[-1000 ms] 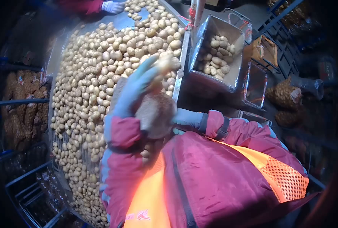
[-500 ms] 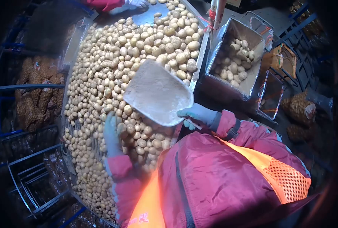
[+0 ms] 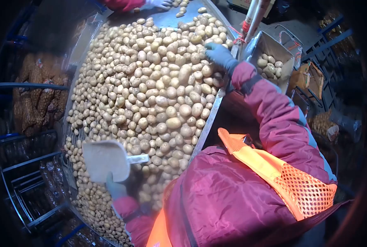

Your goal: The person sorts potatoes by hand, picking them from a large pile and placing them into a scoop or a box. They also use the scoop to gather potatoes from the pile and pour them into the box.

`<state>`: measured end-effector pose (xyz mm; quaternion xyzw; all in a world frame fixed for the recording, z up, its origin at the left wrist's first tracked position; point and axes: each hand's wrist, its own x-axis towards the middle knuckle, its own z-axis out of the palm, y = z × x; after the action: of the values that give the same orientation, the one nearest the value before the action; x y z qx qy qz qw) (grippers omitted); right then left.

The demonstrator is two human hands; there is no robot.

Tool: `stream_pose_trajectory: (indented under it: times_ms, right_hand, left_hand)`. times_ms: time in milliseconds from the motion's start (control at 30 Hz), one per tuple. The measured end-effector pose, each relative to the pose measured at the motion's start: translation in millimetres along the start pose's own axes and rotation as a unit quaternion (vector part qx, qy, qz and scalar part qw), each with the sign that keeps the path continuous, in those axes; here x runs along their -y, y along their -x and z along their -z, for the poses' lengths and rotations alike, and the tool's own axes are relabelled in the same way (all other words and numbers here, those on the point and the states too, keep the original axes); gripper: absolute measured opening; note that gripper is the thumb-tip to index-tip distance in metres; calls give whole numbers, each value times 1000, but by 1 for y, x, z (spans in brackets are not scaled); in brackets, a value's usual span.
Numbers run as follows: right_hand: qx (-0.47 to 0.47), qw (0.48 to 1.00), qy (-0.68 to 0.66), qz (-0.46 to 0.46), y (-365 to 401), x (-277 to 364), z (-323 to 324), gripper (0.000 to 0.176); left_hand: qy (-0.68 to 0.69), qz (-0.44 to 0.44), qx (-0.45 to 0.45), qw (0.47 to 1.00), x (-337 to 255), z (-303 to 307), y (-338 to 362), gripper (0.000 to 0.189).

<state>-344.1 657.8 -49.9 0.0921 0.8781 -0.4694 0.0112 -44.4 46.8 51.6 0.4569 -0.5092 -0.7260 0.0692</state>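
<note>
Potatoes (image 3: 150,94) cover the metal sorting table in a thick layer. My gloved left hand (image 3: 116,187) is at the lower left, closed on the near edge of a flat scoop (image 3: 105,161). The scoop lies over the smaller potatoes, its short pale handle pointing right with no hand on it. At the table's right rim, my gloved right hand (image 3: 221,55) reaches over the potatoes with its fingers apart. Its fingertips are at the potatoes, and I see none held in it.
A lined bin (image 3: 285,61) with potatoes stands beyond the table's right rim (image 3: 210,121), near upright poles (image 3: 253,18). Another person's gloved hand (image 3: 160,3) rests at the table's far end. Filled net sacks (image 3: 39,94) and a metal frame (image 3: 31,185) are at left.
The scoop has passed from my right hand to my left and moved to the lower left. My right hand has moved up and forward to the potatoes by the right rim.
</note>
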Motion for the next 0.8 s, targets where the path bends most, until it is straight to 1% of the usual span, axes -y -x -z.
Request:
stream_pose_trajectory:
  times_ms: [33, 100, 133, 200, 233, 267, 300, 333, 367, 400, 433, 467, 500, 533, 567, 600, 633, 667, 700, 733, 767, 800]
  right_hand:
    - [11, 1000, -13, -14, -11, 0, 2, 46]
    - [36, 987, 155, -4, -29, 2, -7, 41]
    - [40, 987, 156, -4, -35, 4, -12, 41]
    - [23, 982, 189, 14, -40, 7, -20, 33]
    - [25, 981, 191, 13, -40, 12, -16, 33]
    - [94, 994, 14, -45, -44, 16, -10, 31]
    - [156, 969, -163, -105, -42, 18, -4, 29]
    - [186, 972, -110, -94, -39, 19, -5, 27]
    - [186, 972, -108, -99, -38, 14, -10, 27]
    - [151, 981, -107, -51, -40, 6, -19, 30]
    - [116, 988, -105, -4, -40, -1, -26, 32]
    - [114, 988, -103, -7, -39, -7, -30, 32]
    - [84, 989, -117, 19, -36, -11, -32, 33]
    - [53, 989, -131, 47, -33, -12, -32, 35]
    - [51, 989, -130, 46, -28, -4, -26, 35]
    - [51, 965, -253, -50, -15, 14, -15, 35]
    - [49, 916, -369, -146, -2, 29, -5, 36]
    - [53, 852, -473, -219, 8, 39, 1, 30]
    - [49, 854, -470, -219, 21, 38, 4, 30]
    - [106, 859, -476, -156, 36, 35, 8, 34]
    - [163, 858, -479, -93, 49, 32, 9, 37]
    - [53, 968, -175, 170, 58, 20, -7, 38]
  left_hand:
    - [-4, 9, -18, 1000, 2, 45, -25, 57]
    - [-11, 28, -55, 998, 6, 134, -74, 55]
    - [-10, 29, -59, 998, 4, 161, -85, 55]
    - [-178, -18, -150, 972, 2, 195, -95, 57]
    - [-179, -15, -151, 972, -6, 183, -87, 57]
    - [-300, -182, -195, 916, -22, 171, -84, 62]
    - [-408, -340, -225, 817, -39, 142, -69, 66]
    - [-482, -365, -282, 745, -53, 105, -54, 66]
    - [-548, -387, -335, 661, -60, 68, -50, 66]
    - [-615, -496, -292, 540, -63, 51, -68, 60]
    - [-660, -588, -238, 401, -66, 31, -86, 54]
    - [-546, -509, -148, 649, -63, -50, -49, 56]
    - [-351, -413, -112, 833, -61, -133, -11, 57]
    - [-389, -366, -39, 844, -53, -169, -5, 55]
    - [-424, -317, 33, 848, -50, -195, -8, 54]
    - [-429, -431, 128, 783, -19, -206, -42, 48]
    - [-412, -370, 212, 805, -13, -252, -6, 42]
    - [-383, -384, 289, 788, 9, -277, -12, 42]
    - [-414, -417, 336, 736, 27, -304, -9, 42]
    - [-428, -476, 363, 678, 45, -330, -9, 43]
    - [-422, -475, 388, 668, 61, -356, -3, 43]
    - [-422, -498, 400, 643, 75, -377, 3, 42]
